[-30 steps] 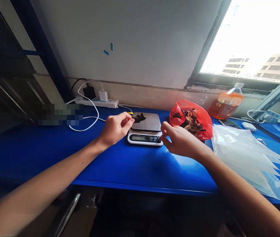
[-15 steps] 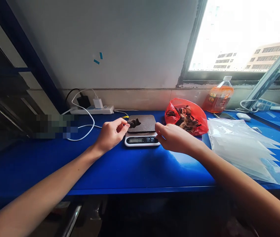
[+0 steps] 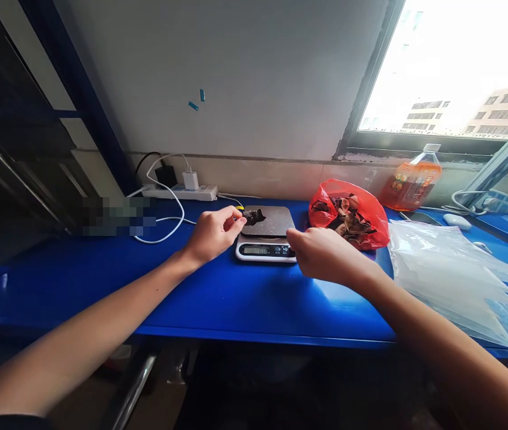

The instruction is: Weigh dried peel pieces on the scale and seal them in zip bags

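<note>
A dark, curled dried piece, like peel or bark, is pinched between the thumb and fingertips of my left hand. It shows over the left part of the metal plate of a white digital kitchen scale; whether it touches the plate I cannot tell. My right hand is closed at the scale's right front corner, covering part of its button panel. What its fingers hold, if anything, is hidden. Just behind that hand, a red plastic bag lies open with many brown dried pieces inside.
Clear plastic bags are stacked on the blue table at right. A bottle of orange drink stands by the window. Along the wall at left lies a white power strip with a charger and looping cables.
The view has shifted, so the scene sits farther right in the picture. My left hand still pinches the dried piece, and my right hand stays closed at the scale's corner.
</note>
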### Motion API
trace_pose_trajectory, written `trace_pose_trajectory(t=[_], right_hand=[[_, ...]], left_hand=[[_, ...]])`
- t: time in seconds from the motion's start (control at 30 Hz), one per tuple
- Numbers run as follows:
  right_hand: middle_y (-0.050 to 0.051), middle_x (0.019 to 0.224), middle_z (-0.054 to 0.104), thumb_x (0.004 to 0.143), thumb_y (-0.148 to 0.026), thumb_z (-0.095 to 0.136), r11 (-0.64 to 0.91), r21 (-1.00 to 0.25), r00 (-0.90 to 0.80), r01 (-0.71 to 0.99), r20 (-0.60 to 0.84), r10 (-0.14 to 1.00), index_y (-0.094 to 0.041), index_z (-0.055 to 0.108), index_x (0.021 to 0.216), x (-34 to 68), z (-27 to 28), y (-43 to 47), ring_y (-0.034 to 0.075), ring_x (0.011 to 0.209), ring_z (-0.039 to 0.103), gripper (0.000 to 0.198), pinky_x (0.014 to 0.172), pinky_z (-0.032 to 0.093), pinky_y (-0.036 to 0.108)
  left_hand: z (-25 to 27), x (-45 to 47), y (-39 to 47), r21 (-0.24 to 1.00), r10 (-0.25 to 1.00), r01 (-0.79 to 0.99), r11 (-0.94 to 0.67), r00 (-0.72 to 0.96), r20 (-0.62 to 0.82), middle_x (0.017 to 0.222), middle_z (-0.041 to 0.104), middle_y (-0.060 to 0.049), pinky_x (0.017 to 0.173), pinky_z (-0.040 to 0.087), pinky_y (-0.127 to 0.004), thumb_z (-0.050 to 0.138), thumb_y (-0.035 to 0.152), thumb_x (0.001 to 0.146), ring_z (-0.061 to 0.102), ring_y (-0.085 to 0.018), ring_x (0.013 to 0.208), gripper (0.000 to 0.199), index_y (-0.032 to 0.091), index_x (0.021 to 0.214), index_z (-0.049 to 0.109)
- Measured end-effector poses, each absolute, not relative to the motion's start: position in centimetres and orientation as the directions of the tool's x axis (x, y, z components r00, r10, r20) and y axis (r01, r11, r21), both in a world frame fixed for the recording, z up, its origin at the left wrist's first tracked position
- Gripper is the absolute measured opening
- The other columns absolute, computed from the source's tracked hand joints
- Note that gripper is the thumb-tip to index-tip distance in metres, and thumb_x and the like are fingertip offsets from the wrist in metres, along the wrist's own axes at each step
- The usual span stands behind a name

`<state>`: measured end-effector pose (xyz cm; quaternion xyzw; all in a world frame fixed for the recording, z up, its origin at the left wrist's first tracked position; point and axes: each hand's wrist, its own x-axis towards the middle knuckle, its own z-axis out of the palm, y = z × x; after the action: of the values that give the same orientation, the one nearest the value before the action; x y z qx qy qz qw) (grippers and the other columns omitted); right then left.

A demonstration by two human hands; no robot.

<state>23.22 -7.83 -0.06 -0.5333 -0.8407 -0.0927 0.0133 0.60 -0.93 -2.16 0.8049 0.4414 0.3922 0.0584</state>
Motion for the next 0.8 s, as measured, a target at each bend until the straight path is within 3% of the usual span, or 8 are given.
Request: trace_pose_trajectory(t=[0.17,0.4,0.5,0.6,0.7,0.77,0.8], right_hand=[[0.004,0.07,0.063,0.082,-0.014,0.048,0.332,-0.078,-0.297,0.94,0.292,0.909,-0.019,0.053,0.083,25.6,-0.1,-6.3,0.016,0.062,0.056,0.008,0.053,0.028,0.026],[0.001,0.067,0.061,0.074,-0.01,0.045,0.283,-0.217,-0.169,0.934,0.432,0.886,-0.02,0.052,0.083,27.1,-0.5,-4.8,0.014,0.059,0.053,0.015,0.056,0.029,0.025],[-0.001,0.061,0.057,0.068,-0.01,0.045,0.279,-0.255,-0.092,0.926,0.564,0.821,-0.02,0.049,0.074,27.9,-0.6,-4.3,0.014,0.056,0.049,0.013,0.056,0.028,0.025],[0.0,0.061,0.057,0.065,-0.011,0.044,0.288,-0.352,0.029,0.891,0.676,0.737,-0.02,0.047,0.07,28.1,-0.4,-4.1,0.013,0.054,0.047,0.011,0.055,0.03,0.025],[0.0,0.063,0.058,0.062,-0.01,0.042,0.337,-0.373,0.069,0.865,0.751,0.656,-0.021,0.045,0.067,28.2,-0.1,-4.2,0.013,0.055,0.047,0.013,0.056,0.033,0.025],[0.0,0.066,0.059,0.062,-0.009,0.042,0.333,-0.377,0.106,0.864,0.784,0.612,-0.021,0.044,0.066,28.6,-0.1,-4.0,0.014,0.058,0.05,0.012,0.059,0.036,0.025],[0.001,0.067,0.059,0.063,-0.01,0.042,0.307,-0.393,0.144,0.867,0.786,0.601,-0.021,0.044,0.067,29.0,-0.1,-3.9,0.014,0.06,0.051,0.012,0.06,0.037,0.026]], left_hand=[[-1.5,1.9,1.8,0.576,0.854,0.636,-0.514,0.312,0.417,0.055,0.058,0.001,0.053,0.032,-0.024,0.058,0.037,0.079,0.048,-0.013,0.053,0.022,0.017,0.072,0.066],[-0.5,3.7,5.4,0.692,0.908,0.595,-0.408,0.344,0.239,0.06,0.062,-0.003,0.056,0.037,-0.026,0.06,0.041,0.075,0.052,-0.014,0.056,0.031,0.014,0.061,0.067],[-0.2,3.6,4.8,0.707,0.914,0.592,-0.387,0.346,0.212,0.063,0.063,-0.003,0.058,0.037,-0.026,0.062,0.045,0.074,0.053,-0.014,0.059,0.034,0.014,0.063,0.069],[0.3,3.5,4.1,0.692,0.917,0.611,-0.384,0.339,0.209,0.067,0.065,-0.003,0.059,0.037,-0.027,0.061,0.05,0.075,0.054,-0.015,0.062,0.037,0.015,0.07,0.072],[1.0,2.8,4.4,0.656,0.925,0.657,-0.372,0.324,0.201,0.063,0.063,-0.004,0.057,0.036,-0.028,0.062,0.054,0.074,0.055,-0.017,0.06,0.041,0.015,0.07,0.072],[1.2,1.2,5.1,0.573,0.94,0.745,-0.341,0.272,0.204,0.064,0.065,-0.005,0.057,0.036,-0.03,0.059,0.06,0.074,0.057,-0.02,0.061,0.047,0.015,0.077,0.074],[1.1,0.2,5.6,0.468,0.951,0.832,-0.3,0.223,0.213,0.068,0.067,-0.006,0.058,0.037,-0.031,0.054,0.064,0.076,0.06,-0.022,0.064,0.052,0.017,0.085,0.074]])
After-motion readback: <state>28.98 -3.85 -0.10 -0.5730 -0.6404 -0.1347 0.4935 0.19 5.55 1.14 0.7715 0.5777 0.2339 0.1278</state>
